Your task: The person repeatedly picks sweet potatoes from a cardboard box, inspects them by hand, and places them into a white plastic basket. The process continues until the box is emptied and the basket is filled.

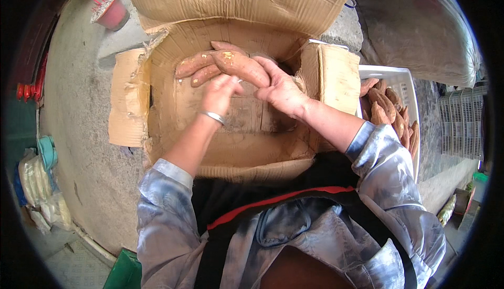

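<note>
My right hand (281, 88) grips the right end of a large sweet potato (246, 68) with pale scraped patches on its skin. Just below that root is my left hand (221, 94), blurred and with curled fingers; something small and pale shows at its fingertips, too unclear to name. Beneath and behind the held root, another sweet potato (194, 64), a smaller sweet potato (205, 75) and a partly hidden sweet potato (227, 46) lie in the open cardboard box (244, 147). Both hands are over the box's inside.
A white plastic crate (411, 92) with several sweet potatoes (382, 102) stands right of the box. Torn flaps stick out, including the left flap (128, 96). A red pot (112, 13) stands at the upper left, and a large wrapped bundle (421, 29) at the upper right.
</note>
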A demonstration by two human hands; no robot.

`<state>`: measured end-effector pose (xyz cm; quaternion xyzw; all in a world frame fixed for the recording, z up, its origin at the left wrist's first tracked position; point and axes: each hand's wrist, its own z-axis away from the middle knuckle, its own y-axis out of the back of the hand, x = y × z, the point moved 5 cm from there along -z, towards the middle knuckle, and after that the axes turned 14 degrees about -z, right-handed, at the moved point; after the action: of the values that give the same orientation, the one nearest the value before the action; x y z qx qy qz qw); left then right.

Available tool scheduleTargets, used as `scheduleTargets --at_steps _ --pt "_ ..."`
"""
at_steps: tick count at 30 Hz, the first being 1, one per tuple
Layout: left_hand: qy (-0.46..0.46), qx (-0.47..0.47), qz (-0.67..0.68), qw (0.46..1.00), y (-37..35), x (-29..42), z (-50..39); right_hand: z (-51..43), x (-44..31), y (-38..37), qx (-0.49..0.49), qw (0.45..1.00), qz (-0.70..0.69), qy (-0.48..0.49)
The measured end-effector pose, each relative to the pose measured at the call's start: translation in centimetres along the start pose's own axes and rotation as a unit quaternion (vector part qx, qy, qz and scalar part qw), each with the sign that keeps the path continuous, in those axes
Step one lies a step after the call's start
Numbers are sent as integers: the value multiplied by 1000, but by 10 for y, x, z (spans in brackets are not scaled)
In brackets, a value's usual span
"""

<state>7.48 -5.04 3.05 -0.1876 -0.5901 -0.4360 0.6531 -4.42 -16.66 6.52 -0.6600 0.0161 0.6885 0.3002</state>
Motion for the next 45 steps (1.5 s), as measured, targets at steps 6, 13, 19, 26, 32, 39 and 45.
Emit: scheduleTargets --at_steps 6,13,19,26,32,39,45 --pt "75 144 43 986 41 -1 5 14 -6 11 -37 938 -280 -201" --pt "4 -148 -82 986 -19 30 25 23 13 5 -72 830 -433 -345" --pt "-52 112 -103 987 38 28 -1 31 2 13 -110 877 -355 -304" --pt "-153 134 -66 977 46 34 0 32 -3 0 -99 939 -185 -272" --pt "-40 148 126 980 45 19 -3 32 -5 -5 -100 961 -110 -235" --pt "38 92 328 939 55 14 -1 34 -2 -4 -139 945 -127 -267" --pt "-28 16 341 939 45 10 -7 32 2 3 -97 937 -182 -281"
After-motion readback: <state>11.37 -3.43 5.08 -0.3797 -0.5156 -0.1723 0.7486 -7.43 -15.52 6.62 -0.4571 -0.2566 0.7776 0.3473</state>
